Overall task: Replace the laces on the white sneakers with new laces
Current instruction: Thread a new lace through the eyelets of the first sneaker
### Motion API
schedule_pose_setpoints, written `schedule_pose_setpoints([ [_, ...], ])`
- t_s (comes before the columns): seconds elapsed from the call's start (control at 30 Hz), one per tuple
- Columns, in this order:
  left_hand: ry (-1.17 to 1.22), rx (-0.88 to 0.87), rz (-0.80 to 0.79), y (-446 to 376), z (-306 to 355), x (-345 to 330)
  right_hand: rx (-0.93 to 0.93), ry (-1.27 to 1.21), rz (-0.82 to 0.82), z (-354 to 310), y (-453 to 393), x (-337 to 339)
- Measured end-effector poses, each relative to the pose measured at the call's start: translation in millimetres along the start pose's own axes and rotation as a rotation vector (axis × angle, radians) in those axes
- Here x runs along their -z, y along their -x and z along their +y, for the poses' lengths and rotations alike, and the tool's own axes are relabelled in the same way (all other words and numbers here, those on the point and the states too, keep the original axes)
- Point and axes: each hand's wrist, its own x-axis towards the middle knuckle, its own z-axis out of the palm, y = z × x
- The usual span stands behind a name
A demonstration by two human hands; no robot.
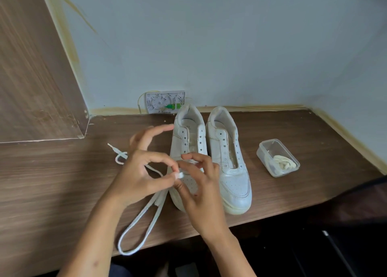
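- My left hand [138,172] hovers above the wooden surface [52,182], thumb and forefinger in a pinching grip on a white lace [146,212], other fingers fanned upward.
- My right hand [199,184], fingers curled, pinches the same lace over the toe of the left sneaker [188,138].
- The right sneaker [230,161] stands just beside it, unlaced.
- A clear container [278,157] holding bundled laces sits near the sneakers.

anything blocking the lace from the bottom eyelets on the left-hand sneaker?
Nothing foreign visible. Both the left hand and right hand pinch the white lace over the near sneaker's toe, and the hands themselves cover its lowest eyelets. The upper eyelets are open and unlaced. The plastic container sits off to the right, clear of the path.
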Motion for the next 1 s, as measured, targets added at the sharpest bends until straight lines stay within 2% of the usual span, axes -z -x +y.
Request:
schedule_pose_setpoints([
  [0.07, 0.001, 0.011, 0.049, -1.5, 0.7, -0.8, -0.033, -0.065, 0.023, 1.3, -2.2, 2.3],
  [0.17, -0.015, 0.024, 0.114, -0.8, -4.0, 2.2, -0.064, -0.220, -0.026, 2.1, -4.9, 12.2],
  [0.37, -0.016, 0.097, 0.297, -3.5, -12.0, 1.6, -0.049, -0.192, -0.078, 12.0, -5.3, 31.4],
  [0.57, -0.147, 0.133, 0.282, -4.4, -20.6, -2.3, -0.233, -0.455, -0.179, 12.1, -10.1, 42.6],
  [0.7, -0.247, 0.154, 0.292, -4.3, -26.0, -4.8, -0.304, -0.596, -0.160, 14.7, -10.9, 42.9],
  [0.8, -0.303, 0.183, 0.316, -5.0, -27.3, -4.0, -0.290, -0.535, -0.103, 19.0, -12.1, 43.8],
  [0.9, -0.407, 0.196, 0.302, -3.6, -30.5, -3.2, -0.252, -0.287, -0.019, 22.7, -9.9, 42.0],
  [1.0, -0.503, 0.215, 0.237, -1.1, -32.9, -6.7, -0.200, -0.159, 0.071, 21.3, -9.4, 39.5],
])
